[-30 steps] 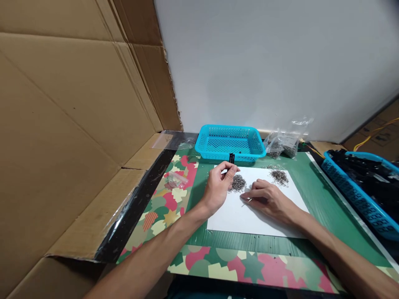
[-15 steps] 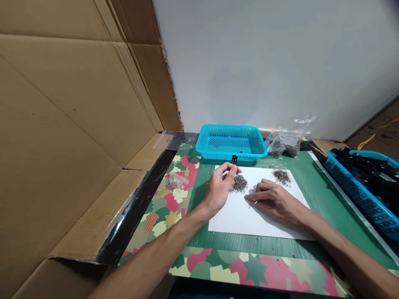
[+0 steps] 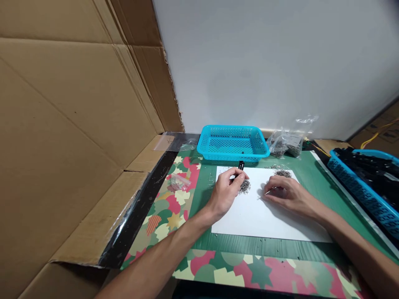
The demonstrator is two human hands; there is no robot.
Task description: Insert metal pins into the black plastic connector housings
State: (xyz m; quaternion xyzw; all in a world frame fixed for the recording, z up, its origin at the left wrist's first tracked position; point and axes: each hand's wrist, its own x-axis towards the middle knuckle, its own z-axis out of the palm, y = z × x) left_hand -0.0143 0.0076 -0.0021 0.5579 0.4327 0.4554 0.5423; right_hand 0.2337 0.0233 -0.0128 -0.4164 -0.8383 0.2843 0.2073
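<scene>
My left hand (image 3: 227, 193) is closed round a small black plastic piece (image 3: 241, 165), whose end sticks up above the fingertips. Just beside those fingers lies a pile of small silvery metal pieces (image 3: 245, 187), partly hidden by the hand. Over the white sheet (image 3: 246, 224), my right hand (image 3: 288, 196) has thumb and finger pinched on a thin metal piece (image 3: 268, 191), too small to make out fully. A second metal pile (image 3: 283, 173) lies behind the right hand, partly covered by it.
A blue perforated basket (image 3: 202, 154) stands at the back. Clear bags of metal pieces (image 3: 293, 146) lean near the wall. At right, another blue basket (image 3: 358, 182) holds many black parts. A small plastic bag (image 3: 181, 182) lies left; cardboard (image 3: 77, 124) walls that side.
My right hand has moved up and to the right across the sheet, and its thumb and finger now pinch a thin metal piece. My left hand has shifted slightly right, still gripping the black piece.
</scene>
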